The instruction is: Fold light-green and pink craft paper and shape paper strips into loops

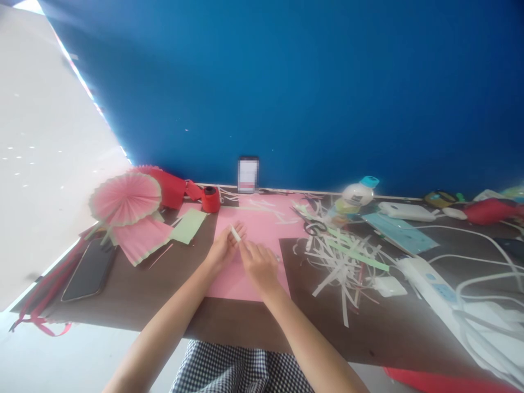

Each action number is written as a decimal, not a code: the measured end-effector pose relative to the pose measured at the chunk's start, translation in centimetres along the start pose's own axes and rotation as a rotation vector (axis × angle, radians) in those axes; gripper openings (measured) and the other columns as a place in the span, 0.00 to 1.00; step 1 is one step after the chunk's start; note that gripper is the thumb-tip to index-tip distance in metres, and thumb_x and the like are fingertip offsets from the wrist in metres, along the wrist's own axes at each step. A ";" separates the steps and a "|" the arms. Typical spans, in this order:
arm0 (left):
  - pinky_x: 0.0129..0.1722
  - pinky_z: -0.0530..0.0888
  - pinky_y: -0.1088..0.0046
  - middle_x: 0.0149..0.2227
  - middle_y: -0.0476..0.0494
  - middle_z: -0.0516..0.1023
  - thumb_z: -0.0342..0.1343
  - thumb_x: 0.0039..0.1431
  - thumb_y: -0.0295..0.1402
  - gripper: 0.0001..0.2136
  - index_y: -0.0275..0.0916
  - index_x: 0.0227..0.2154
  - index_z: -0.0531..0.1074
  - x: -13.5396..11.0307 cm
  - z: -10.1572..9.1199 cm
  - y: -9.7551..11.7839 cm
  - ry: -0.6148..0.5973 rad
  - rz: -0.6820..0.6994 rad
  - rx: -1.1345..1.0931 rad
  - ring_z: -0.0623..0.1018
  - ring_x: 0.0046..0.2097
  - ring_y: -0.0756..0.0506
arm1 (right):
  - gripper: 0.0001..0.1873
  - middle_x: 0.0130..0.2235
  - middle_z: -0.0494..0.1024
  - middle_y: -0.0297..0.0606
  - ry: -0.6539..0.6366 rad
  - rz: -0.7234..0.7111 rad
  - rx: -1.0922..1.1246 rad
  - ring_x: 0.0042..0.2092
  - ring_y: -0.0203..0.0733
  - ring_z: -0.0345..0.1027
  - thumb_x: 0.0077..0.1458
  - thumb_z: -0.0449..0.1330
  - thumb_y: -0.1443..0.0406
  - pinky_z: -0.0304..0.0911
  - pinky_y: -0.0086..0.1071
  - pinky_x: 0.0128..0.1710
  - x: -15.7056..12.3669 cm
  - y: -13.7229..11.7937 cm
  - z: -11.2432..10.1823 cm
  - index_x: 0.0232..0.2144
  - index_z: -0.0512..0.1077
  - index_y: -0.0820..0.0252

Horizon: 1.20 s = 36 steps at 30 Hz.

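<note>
A short, slim white stick-like piece [235, 233], perhaps rolled paper, slants between my two hands. My left hand [221, 245] has its palm turned up, with the thumb and fingers around the upper part of the piece. At its lower end, my right hand [260, 265] pinches it with curled fingers. Both hands are over a large pink paper sheet [254, 289] on the dark table. Several thin white paper strips [262, 204] lie on the pink paper beyond my hands. The exact finger contact is too small and blurred to make out.
Left are a pleated pink paper rosette [125, 199], a green paper piece [189, 226], a red tape roll [210, 200] and a phone [90, 270]. Right are a strip pile [339, 262], scissors [314, 227], a bottle [358, 194] and a power strip [434, 289] with cables.
</note>
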<state>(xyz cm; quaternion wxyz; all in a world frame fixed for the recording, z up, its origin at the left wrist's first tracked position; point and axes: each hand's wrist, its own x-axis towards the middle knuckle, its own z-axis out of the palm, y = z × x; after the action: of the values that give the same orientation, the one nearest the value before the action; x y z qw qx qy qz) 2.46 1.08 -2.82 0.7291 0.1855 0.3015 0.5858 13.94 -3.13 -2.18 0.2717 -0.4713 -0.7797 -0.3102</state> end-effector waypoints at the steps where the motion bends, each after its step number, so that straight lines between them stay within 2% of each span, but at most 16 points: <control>1: 0.57 0.59 0.67 0.53 0.38 0.65 0.46 0.58 0.32 0.13 0.34 0.44 0.68 0.0 0.0 0.0 0.003 -0.002 -0.002 0.62 0.56 0.43 | 0.09 0.28 0.73 0.34 -0.007 0.001 0.002 0.26 0.34 0.59 0.52 0.52 0.74 0.45 0.32 0.27 0.0 0.0 0.0 0.33 0.70 0.60; 16: 0.57 0.59 0.67 0.54 0.40 0.65 0.46 0.58 0.31 0.14 0.36 0.45 0.68 0.1 0.1 -0.1 0.017 0.017 -0.045 0.62 0.56 0.44 | 0.06 0.25 0.71 0.35 0.008 0.007 0.002 0.26 0.34 0.59 0.54 0.52 0.71 0.45 0.32 0.27 -0.3 -0.6 0.5 0.33 0.69 0.60; 23: 0.56 0.60 0.68 0.53 0.38 0.66 0.48 0.57 0.31 0.14 0.35 0.44 0.68 0.0 0.2 0.0 0.033 0.002 -0.060 0.63 0.56 0.44 | 0.07 0.25 0.71 0.34 -0.006 0.001 0.011 0.26 0.34 0.58 0.54 0.52 0.72 0.45 0.32 0.28 -0.4 -0.8 0.7 0.34 0.68 0.60; 33: 0.57 0.60 0.66 0.51 0.36 0.68 0.45 0.58 0.34 0.13 0.33 0.42 0.70 0.2 0.0 0.1 0.037 -0.029 -0.045 0.64 0.55 0.43 | 0.07 0.25 0.70 0.34 -0.089 0.010 0.028 0.26 0.35 0.58 0.54 0.51 0.72 0.47 0.32 0.28 -0.3 -0.8 0.5 0.33 0.68 0.61; 36: 0.57 0.59 0.65 0.51 0.35 0.68 0.46 0.58 0.34 0.13 0.33 0.41 0.70 0.1 -0.1 -0.1 -0.006 -0.003 -0.020 0.64 0.55 0.42 | 0.08 0.27 0.72 0.37 -0.129 0.008 0.039 0.27 0.36 0.59 0.55 0.50 0.73 0.47 0.32 0.28 -0.4 -0.7 0.4 0.33 0.68 0.61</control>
<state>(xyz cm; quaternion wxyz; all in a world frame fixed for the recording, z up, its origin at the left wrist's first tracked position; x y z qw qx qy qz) 2.43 1.10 -3.00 0.7328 0.1795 0.2936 0.5870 13.40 -3.26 -2.88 0.2311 -0.4881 -0.7996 -0.2627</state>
